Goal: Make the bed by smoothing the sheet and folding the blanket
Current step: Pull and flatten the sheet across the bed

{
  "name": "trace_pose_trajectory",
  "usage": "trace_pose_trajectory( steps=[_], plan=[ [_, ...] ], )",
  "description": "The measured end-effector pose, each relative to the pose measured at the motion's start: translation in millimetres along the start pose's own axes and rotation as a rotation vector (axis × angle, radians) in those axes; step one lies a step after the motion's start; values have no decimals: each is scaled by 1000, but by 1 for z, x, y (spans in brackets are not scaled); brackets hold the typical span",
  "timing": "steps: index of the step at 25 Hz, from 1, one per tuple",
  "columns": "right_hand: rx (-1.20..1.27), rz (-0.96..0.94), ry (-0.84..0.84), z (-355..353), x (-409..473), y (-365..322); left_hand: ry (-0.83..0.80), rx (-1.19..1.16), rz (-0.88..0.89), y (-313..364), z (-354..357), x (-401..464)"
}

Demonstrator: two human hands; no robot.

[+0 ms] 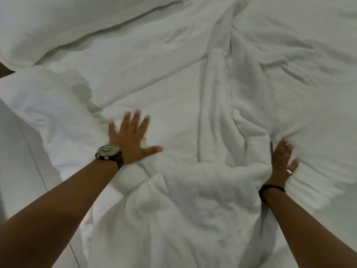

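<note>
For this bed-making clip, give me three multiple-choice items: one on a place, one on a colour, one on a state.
1. Where does the wristwatch sit?
A. left wrist
B. right wrist
C. on the sheet

2. What colour is the bedding?
A. blue
B. white
C. striped grey

3. How does the left hand lie?
A. fist round fabric
B. fingers spread flat on the sheet
C. lifted clear of the bed

Key: 1 A, the watch is strapped above the left hand; 2 B, sheet and bunched blanket are both white; 3 B, the fingers are straight and splayed on the cloth.
</note>
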State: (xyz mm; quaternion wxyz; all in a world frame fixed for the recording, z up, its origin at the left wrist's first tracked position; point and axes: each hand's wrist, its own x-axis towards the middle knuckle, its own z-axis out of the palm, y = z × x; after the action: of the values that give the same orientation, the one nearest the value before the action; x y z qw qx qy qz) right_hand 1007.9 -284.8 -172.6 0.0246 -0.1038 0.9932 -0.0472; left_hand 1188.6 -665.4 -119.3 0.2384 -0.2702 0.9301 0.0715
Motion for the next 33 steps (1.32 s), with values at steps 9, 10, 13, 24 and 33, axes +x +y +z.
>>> trace_pose_trajectory(
  steps=[9, 10, 13, 24, 33],
  plan=[
    [36, -17, -212, -17, -11, -8, -539, -596, 258, 171, -35, -113],
    [61, -7, -208, -18, -11, -8, -480, -599, 278, 147, -36, -116],
    [92, 24, -223, -20, -11, -6, 6, -473, 15, 20, -56, -118],
    [31, 18, -227, -24, -29, -15, 571, -45, -78, -49, -74, -54],
    [56, 40, -82, -7, -34, -20, 329, 102, 609, 119, 53, -29]
  ],
)
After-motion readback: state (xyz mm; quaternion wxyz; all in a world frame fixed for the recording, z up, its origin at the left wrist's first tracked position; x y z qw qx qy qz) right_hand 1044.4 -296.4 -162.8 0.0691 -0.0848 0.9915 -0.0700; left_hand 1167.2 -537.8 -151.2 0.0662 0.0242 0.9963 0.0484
